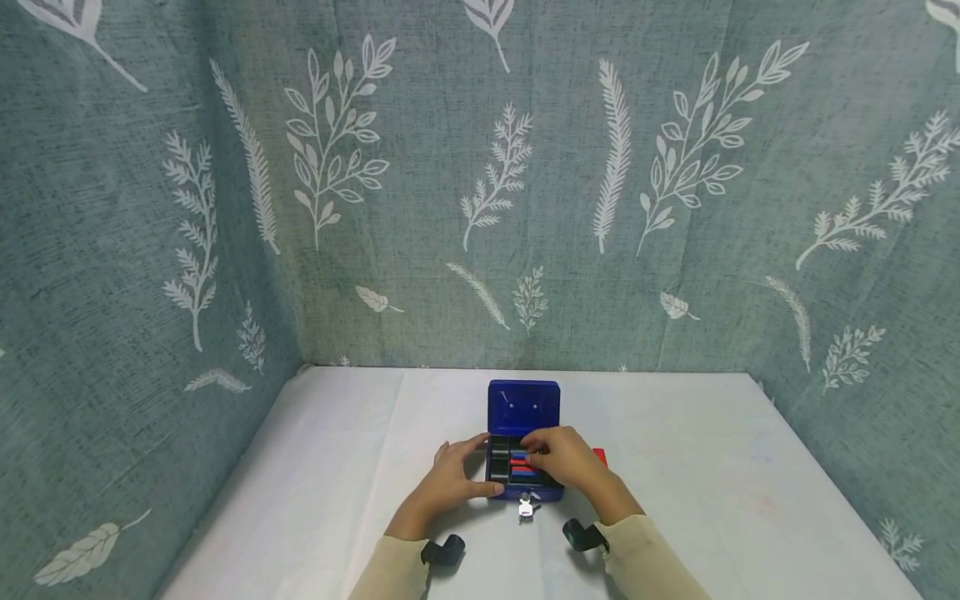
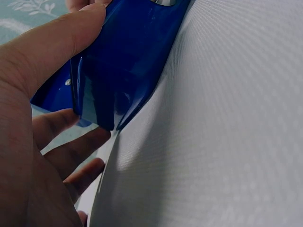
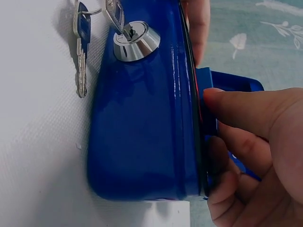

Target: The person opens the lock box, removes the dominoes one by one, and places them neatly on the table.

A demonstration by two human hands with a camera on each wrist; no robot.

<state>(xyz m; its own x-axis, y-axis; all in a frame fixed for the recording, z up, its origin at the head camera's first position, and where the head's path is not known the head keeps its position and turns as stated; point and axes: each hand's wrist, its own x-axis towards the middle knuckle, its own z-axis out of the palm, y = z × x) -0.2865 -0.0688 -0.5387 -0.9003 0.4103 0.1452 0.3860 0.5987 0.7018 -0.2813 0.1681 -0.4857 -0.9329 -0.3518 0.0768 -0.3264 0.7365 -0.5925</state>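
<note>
No readable writing; left hand [image 1: 450, 479] gripping open glossy blue metal cash box [image 1: 525, 446] on white desk [image 1: 750, 467]; right hand [image 1: 566, 458] fingers curled over its tray; keys [image 1: 528, 506] in lock.

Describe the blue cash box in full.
The blue cash box is glossy, metal-looking, with its lid raised at the back. A black tray holds red and blue items. A key sits in the front lock, another hanging. It rests on the white table; the left hand grips its left side, the right hand reaches inside.
</note>
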